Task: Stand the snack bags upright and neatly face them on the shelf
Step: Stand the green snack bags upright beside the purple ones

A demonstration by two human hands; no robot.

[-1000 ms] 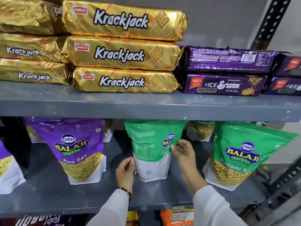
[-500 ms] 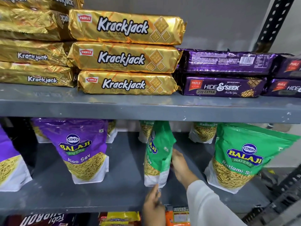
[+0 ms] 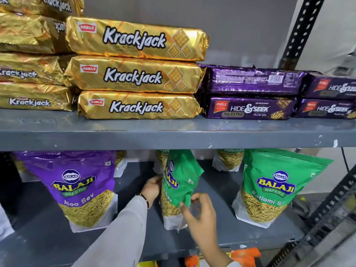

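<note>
A green Balaji snack bag point(image 3: 182, 182) stands upright in the middle of the lower shelf point(image 3: 221, 235), turned so its front faces left. My left hand point(image 3: 153, 187) grips its left side, fingers partly hidden behind it. At the bag's lower right edge, my right hand point(image 3: 200, 211) pinches it between thumb and forefinger. A purple Aloo Sev bag point(image 3: 77, 189) stands upright to the left, front facing out. To the right, a green Ratlami Sev bag point(image 3: 273, 185) stands leaning slightly, front out.
More sev bags point(image 3: 229, 159) stand at the back of the lower shelf. On the upper shelf point(image 3: 173, 135) lie stacked gold Krackjack packs point(image 3: 134, 76) and purple Hide & Seek packs point(image 3: 248, 108). A perforated black post point(image 3: 300, 31) rises at the right. Orange packets point(image 3: 244, 254) show below.
My left hand rose from the shelf's front edge to the green bag's left side. My right hand came from behind the bag to its front right edge. The bag stays edge-on.
</note>
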